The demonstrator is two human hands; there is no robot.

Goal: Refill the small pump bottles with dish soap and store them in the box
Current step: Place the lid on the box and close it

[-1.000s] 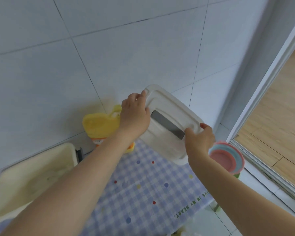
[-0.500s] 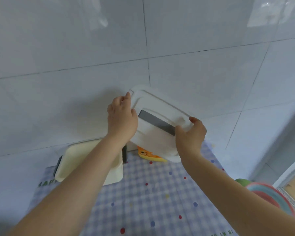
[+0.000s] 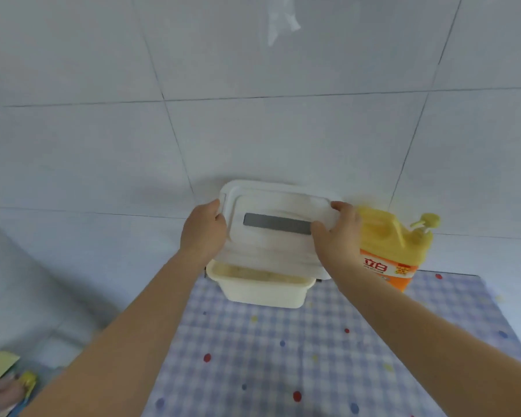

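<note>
lid [image 3: 275, 236] tilted over box [image 3: 260, 288] | between left hand [image 3: 203, 233], right hand [image 3: 337, 236]

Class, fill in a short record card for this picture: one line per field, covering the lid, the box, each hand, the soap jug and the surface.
lid: white lid with a dark strip, held tilted over the box, not seated
box: cream box, open at the near edge, contents unclear
left hand: left hand grips the lid's left edge
right hand: right hand grips the lid's right edge
soap jug: yellow and orange jug with pump, upright, right of the box
surface: checked cloth with coloured dots
</note>
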